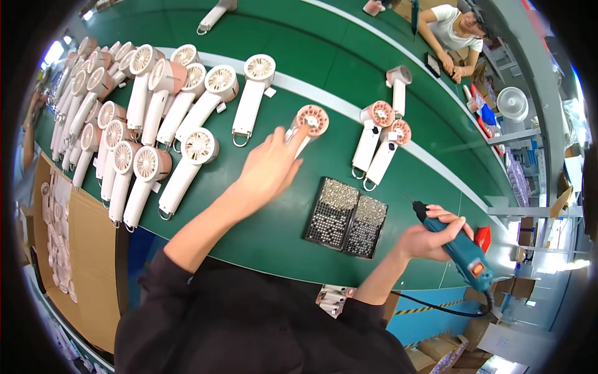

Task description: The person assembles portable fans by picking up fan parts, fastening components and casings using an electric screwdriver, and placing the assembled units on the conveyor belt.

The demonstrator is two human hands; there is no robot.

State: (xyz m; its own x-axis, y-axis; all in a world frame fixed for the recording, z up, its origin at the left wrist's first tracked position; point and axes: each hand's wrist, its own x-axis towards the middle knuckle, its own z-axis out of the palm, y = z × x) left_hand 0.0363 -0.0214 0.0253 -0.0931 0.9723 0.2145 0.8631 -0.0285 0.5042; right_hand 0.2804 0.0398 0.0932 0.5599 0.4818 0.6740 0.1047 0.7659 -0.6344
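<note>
My left hand [269, 163] is closed round the white handle of a handheld fan [318, 117] lying on the green bench. Its index finger rests on the middle of the fan's pink head, and the hand hides most of the handle. In my right hand [430, 242] is a teal electric screwdriver [466, 254], its thin bit pointing up and left, off the bench and away from the fan. Between my hands sit two black trays of small metal screws, the left tray [322, 244] and the right tray [358, 254].
Several white handheld fans [199, 146] crowd the bench's left side. To the right lie two pink-headed fans [379, 114] and a third fan [398, 77]. A cardboard box [93, 249] stands at lower left. The screwdriver's black cord [436, 305] trails below. Across the bench sits a co-worker [451, 37].
</note>
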